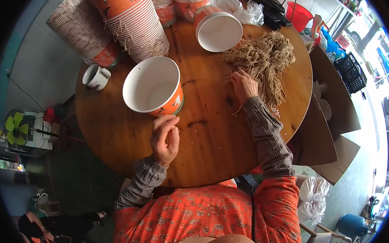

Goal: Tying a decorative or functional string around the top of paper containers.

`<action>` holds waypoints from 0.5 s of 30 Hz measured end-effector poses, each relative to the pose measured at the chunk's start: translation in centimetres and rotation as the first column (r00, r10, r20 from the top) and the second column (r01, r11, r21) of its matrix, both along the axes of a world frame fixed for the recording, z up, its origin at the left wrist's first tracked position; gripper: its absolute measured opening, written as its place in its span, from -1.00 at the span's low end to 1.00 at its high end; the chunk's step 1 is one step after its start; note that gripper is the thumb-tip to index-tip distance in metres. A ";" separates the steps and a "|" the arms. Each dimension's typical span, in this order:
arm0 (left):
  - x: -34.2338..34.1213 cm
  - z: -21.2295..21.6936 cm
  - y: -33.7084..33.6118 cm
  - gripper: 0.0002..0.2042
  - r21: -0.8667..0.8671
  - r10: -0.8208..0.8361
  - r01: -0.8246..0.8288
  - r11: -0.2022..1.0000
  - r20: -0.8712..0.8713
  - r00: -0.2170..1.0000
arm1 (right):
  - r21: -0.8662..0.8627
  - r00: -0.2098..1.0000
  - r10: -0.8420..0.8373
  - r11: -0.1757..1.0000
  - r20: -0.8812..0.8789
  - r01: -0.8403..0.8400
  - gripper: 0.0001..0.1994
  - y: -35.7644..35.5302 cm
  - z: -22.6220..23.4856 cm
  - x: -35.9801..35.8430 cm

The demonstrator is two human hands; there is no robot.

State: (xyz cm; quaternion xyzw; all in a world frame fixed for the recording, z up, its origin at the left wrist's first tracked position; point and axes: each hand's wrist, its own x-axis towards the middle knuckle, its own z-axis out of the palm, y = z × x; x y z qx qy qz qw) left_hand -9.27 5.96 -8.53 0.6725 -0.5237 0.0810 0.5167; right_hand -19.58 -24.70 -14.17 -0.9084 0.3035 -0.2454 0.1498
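Note:
A white-lined paper bucket point(154, 86) with an orange printed outside stands on the round wooden table, its open mouth tilted toward me. Just below its near side is my left hand point(165, 141), fingers loosely bent and thumb apart from them, with nothing visible in it. My right hand point(244, 85) rests at the left edge of a heap of beige twisted cords point(268, 59), its fingertips closed on loose cord ends. How many cords the fingers pinch is hidden. Beyond the heap's left side, another stack of white-lined buckets point(219, 32) lies on its side.
Tall stacks of nested orange buckets point(137, 30) crowd the table's far left, with a white mug point(98, 77) beside them. Clear plastic bags point(248, 12) lie at the back. An open cardboard box point(331, 106) stands right of the table. Another person point(43, 230) is at lower left.

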 end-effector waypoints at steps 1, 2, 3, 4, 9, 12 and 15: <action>0.2 -0.3 0.3 -0.76 0.017 -0.029 0.029 0.999 0.001 1.000 | 0.000 1.000 -0.006 1.000 -0.002 0.006 -0.86 0.2 -0.1 0.0; 0.2 -0.6 0.6 -0.76 0.033 -0.057 0.057 0.998 0.000 0.998 | -0.025 0.999 0.040 0.999 0.017 -0.039 -0.86 0.4 -0.3 -0.3; 0.3 -0.7 0.9 -0.76 0.044 -0.079 0.080 0.996 -0.026 0.997 | -0.051 0.996 0.085 0.995 0.034 -0.083 -0.86 0.5 -0.4 -0.5; 0.3 -0.7 1.1 -0.76 0.040 -0.085 0.086 0.995 -0.030 0.996 | -0.036 0.993 0.114 0.993 0.038 -0.113 -0.86 0.4 -0.3 -0.9; 1.0 0.1 1.1 -0.74 0.042 -0.185 0.195 0.980 -0.167 0.968 | -0.081 0.991 0.128 0.989 0.042 -0.124 -0.83 1.8 0.9 -0.7; 2.1 1.0 -0.2 -0.72 0.021 -0.288 0.287 0.958 0.085 0.954 | 0.076 0.955 -0.089 0.995 0.282 0.070 -0.83 1.9 0.4 -0.1; 2.8 0.8 -1.3 -0.71 0.030 -0.363 0.362 0.932 0.132 0.922 | 0.033 0.973 -0.166 0.986 0.162 0.163 -0.82 1.3 0.6 0.7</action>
